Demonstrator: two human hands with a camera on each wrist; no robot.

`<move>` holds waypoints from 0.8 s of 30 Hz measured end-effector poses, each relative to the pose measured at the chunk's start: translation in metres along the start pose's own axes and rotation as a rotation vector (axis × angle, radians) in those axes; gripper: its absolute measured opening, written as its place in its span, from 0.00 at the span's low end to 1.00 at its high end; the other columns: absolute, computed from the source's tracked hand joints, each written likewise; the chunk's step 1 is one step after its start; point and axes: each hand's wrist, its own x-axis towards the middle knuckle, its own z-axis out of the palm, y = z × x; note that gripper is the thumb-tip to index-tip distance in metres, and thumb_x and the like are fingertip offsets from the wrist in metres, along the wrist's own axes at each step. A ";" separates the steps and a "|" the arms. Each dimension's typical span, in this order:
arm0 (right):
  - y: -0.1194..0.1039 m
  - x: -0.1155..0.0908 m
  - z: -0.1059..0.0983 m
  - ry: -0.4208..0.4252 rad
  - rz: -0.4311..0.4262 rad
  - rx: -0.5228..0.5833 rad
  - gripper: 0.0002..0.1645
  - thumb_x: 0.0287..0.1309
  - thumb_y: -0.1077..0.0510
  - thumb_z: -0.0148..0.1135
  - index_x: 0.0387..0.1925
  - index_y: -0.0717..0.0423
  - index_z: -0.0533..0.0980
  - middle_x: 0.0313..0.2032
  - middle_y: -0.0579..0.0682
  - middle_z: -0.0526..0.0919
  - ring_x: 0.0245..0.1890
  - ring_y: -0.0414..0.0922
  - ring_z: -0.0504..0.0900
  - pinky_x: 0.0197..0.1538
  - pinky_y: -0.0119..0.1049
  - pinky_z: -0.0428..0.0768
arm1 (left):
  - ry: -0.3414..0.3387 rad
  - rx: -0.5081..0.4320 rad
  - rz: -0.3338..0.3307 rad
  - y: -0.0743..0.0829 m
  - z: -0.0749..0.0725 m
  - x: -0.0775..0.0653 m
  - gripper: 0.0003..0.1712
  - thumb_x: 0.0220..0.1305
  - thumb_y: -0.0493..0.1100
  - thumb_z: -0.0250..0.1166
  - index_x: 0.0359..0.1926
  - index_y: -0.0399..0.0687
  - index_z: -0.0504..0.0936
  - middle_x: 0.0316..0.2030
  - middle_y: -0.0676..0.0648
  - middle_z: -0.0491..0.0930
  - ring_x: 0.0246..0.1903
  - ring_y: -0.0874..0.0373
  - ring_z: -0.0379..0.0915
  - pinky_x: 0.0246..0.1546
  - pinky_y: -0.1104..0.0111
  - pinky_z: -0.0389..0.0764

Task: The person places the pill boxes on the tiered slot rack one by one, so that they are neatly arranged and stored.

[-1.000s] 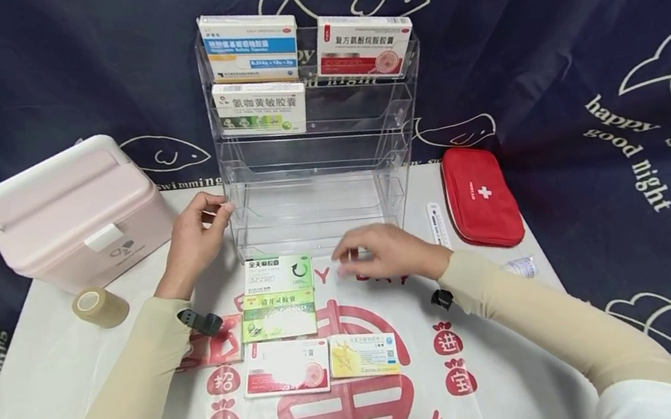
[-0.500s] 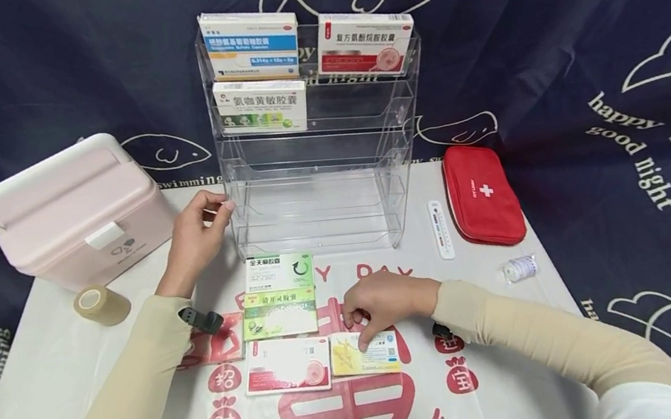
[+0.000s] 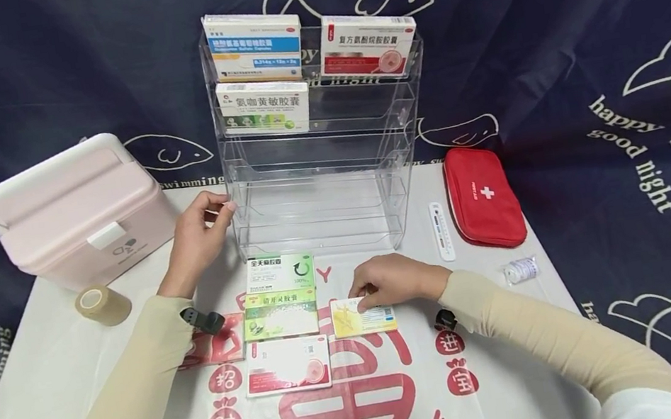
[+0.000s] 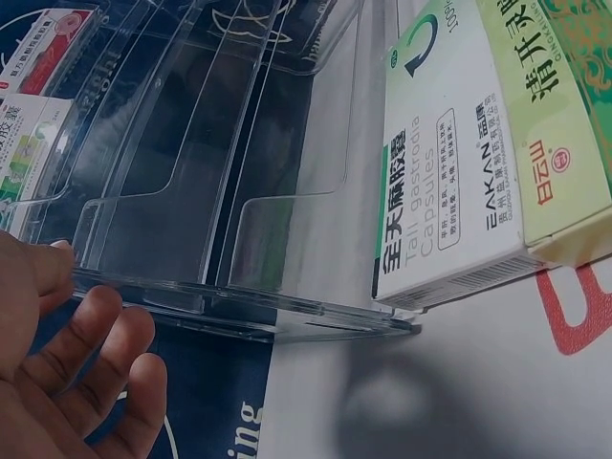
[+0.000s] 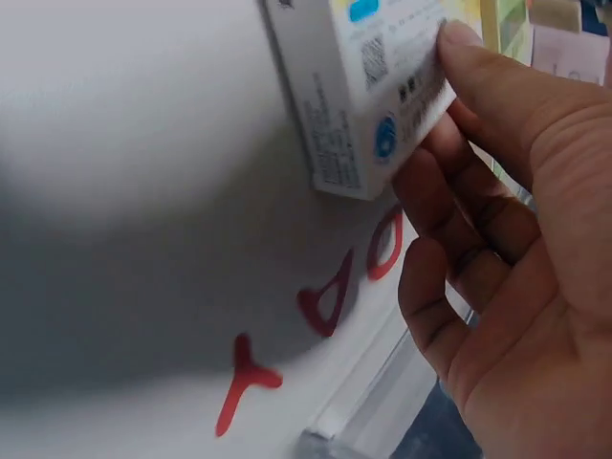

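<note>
My right hand [image 3: 389, 279] pinches a yellow-and-white medicine box [image 3: 364, 320] by its far edge, thumb on the printed face; in the right wrist view the box [image 5: 382, 105] is tilted over the tabletop. At the left side of a clear acrylic display rack [image 3: 315, 205], my left hand [image 3: 200, 232] holds the rack's side edge between thumb and fingers. Three boxes lie in a column before the rack: a white-and-green box [image 3: 280, 273], a light green box [image 3: 279, 315] and a white-and-red box [image 3: 288, 365]. A red box [image 3: 215, 341] lies partly behind the left wrist.
The rack's upper tiers hold a blue-and-white box [image 3: 255, 47], a red-and-white box [image 3: 367, 46] and a white-green box [image 3: 263, 108]. A pink case [image 3: 86, 223] and tan tape roll [image 3: 103, 305] stand left; a red first-aid pouch [image 3: 484, 197], thermometer [image 3: 442, 232] and small bottle [image 3: 521, 270] lie right.
My right hand came down from near the rack to the yellow-and-white box, took hold of it and moved it away from me, toward the rack. My left hand stayed at the rack's side.
</note>
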 end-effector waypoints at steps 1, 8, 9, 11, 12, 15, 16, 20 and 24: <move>0.002 -0.002 0.000 0.014 0.006 -0.003 0.15 0.61 0.47 0.73 0.46 0.48 0.87 0.31 0.32 0.79 0.29 0.35 0.75 0.36 0.32 0.76 | -0.002 0.001 0.001 0.000 0.001 0.000 0.17 0.75 0.49 0.62 0.52 0.40 0.79 0.44 0.40 0.82 0.40 0.47 0.76 0.44 0.57 0.75; 0.008 -0.018 0.001 0.047 0.052 -0.026 0.28 0.50 0.37 0.78 0.47 0.49 0.86 0.34 0.42 0.81 0.30 0.38 0.74 0.34 0.34 0.75 | -0.011 0.000 -0.010 0.001 0.001 0.000 0.18 0.75 0.50 0.62 0.53 0.40 0.79 0.45 0.40 0.82 0.41 0.47 0.76 0.45 0.57 0.74; 0.008 -0.020 0.001 0.044 0.057 -0.031 0.29 0.48 0.37 0.79 0.47 0.49 0.86 0.35 0.42 0.81 0.30 0.38 0.74 0.34 0.34 0.75 | -0.012 -0.001 -0.013 0.001 0.001 0.000 0.18 0.75 0.50 0.62 0.53 0.40 0.79 0.45 0.40 0.82 0.41 0.48 0.76 0.44 0.57 0.74; 0.008 -0.024 0.002 0.035 0.065 -0.029 0.30 0.45 0.37 0.80 0.47 0.48 0.86 0.36 0.42 0.80 0.32 0.40 0.74 0.35 0.34 0.75 | -0.013 -0.005 -0.017 0.001 0.000 -0.001 0.18 0.75 0.50 0.62 0.53 0.40 0.79 0.45 0.40 0.82 0.41 0.48 0.76 0.44 0.57 0.74; 0.008 -0.025 0.003 0.031 0.067 -0.022 0.29 0.45 0.38 0.81 0.46 0.47 0.86 0.37 0.42 0.80 0.32 0.40 0.75 0.35 0.34 0.75 | -0.012 -0.006 -0.017 0.001 0.000 -0.001 0.18 0.75 0.49 0.62 0.53 0.40 0.79 0.45 0.40 0.82 0.41 0.48 0.76 0.44 0.57 0.74; 0.009 -0.026 0.005 0.028 0.081 -0.003 0.26 0.45 0.39 0.81 0.44 0.45 0.85 0.39 0.40 0.79 0.34 0.42 0.76 0.38 0.35 0.76 | -0.009 -0.003 -0.015 0.000 -0.001 -0.002 0.17 0.75 0.49 0.62 0.53 0.40 0.79 0.45 0.40 0.82 0.41 0.48 0.76 0.44 0.57 0.74; 0.009 -0.026 0.005 0.026 0.087 0.006 0.26 0.45 0.39 0.81 0.44 0.44 0.85 0.39 0.39 0.78 0.35 0.42 0.77 0.39 0.35 0.76 | -0.007 -0.001 -0.014 -0.001 -0.001 -0.002 0.17 0.75 0.49 0.62 0.53 0.40 0.79 0.45 0.40 0.82 0.41 0.48 0.76 0.44 0.57 0.74; 0.011 -0.024 0.004 0.026 0.109 0.006 0.25 0.47 0.38 0.80 0.44 0.43 0.84 0.39 0.37 0.79 0.36 0.39 0.77 0.41 0.35 0.77 | -0.002 0.008 -0.007 -0.001 0.000 -0.001 0.17 0.75 0.49 0.62 0.52 0.40 0.79 0.45 0.40 0.82 0.41 0.48 0.76 0.44 0.57 0.74; 0.014 -0.023 0.000 0.086 0.107 -0.027 0.25 0.50 0.41 0.80 0.46 0.44 0.82 0.41 0.37 0.79 0.37 0.37 0.76 0.42 0.36 0.77 | 0.001 0.012 0.001 -0.001 0.001 0.000 0.17 0.75 0.49 0.62 0.52 0.39 0.79 0.45 0.40 0.82 0.42 0.48 0.76 0.45 0.57 0.74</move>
